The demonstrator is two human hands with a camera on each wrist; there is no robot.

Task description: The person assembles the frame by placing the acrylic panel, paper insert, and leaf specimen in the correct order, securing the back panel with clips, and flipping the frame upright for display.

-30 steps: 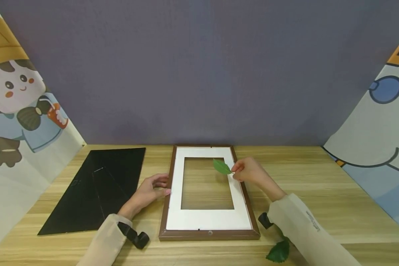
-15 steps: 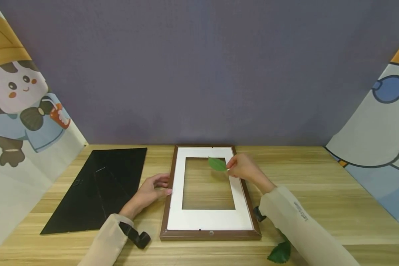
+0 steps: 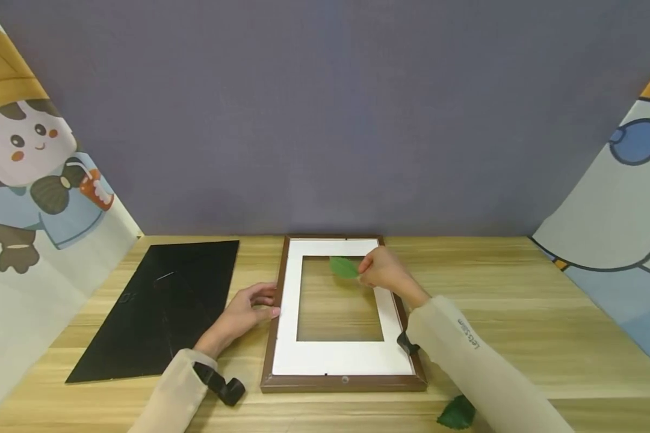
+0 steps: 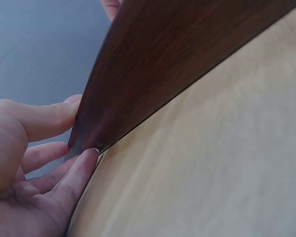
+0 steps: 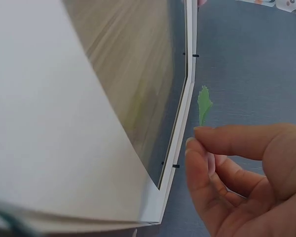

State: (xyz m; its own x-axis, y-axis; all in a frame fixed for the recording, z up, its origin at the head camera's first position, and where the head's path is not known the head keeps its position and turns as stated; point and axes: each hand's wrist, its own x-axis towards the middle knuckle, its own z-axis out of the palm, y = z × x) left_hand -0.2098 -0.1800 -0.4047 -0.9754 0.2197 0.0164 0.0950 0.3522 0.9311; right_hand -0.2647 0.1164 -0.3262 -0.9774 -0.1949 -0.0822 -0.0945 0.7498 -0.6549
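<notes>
A brown picture frame (image 3: 344, 383) lies flat on the wooden table, with a white mat (image 3: 340, 358) inside it around a rectangular window. My left hand (image 3: 245, 313) holds the frame's left side, and its thumb and fingertips meet the brown edge (image 4: 138, 64) in the left wrist view. Over the upper right of the window, my right hand (image 3: 386, 272) pinches a green leaf (image 3: 343, 267) by its stem end between thumb and index finger. The leaf (image 5: 204, 103) appears apart from the mat in the right wrist view.
A black backing board (image 3: 157, 307) with a fold-out stand lies left of the frame. A darker leaf (image 3: 457, 412) rests near the front edge, partly beneath the right sleeve. A grey panel (image 3: 330, 120) rises behind the table (image 3: 520, 313), with cartoon-printed walls at both sides.
My right hand has moved left with the leaf, from the frame's right side to over the window. My left hand stays at the frame's left edge.
</notes>
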